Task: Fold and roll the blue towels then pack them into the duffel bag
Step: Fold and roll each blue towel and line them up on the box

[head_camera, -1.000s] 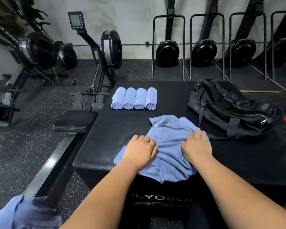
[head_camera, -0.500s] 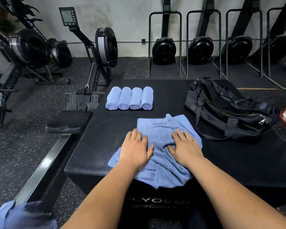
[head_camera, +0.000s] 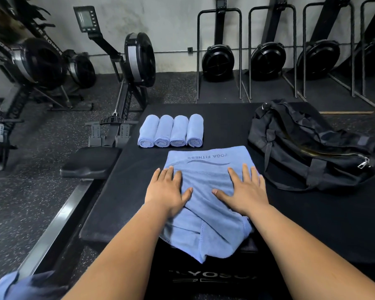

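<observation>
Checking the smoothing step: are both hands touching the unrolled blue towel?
Touching. The head view shows the left hand and right hand lying flat, fingers spread, on the unrolled blue towel.

So the towel [head_camera: 206, 169] lies on the bench [head_camera: 128, 191] right in front of me, near end hanging over the front edge; my left hand [head_camera: 167, 189] and right hand [head_camera: 245, 189] rest on it side by side; four rolled towels [head_camera: 171, 131] sit in a touching row just behind it; duffel bag [head_camera: 307, 148] on the bench to the right; rowing machine [head_camera: 126, 87] on the floor to the left.
</observation>
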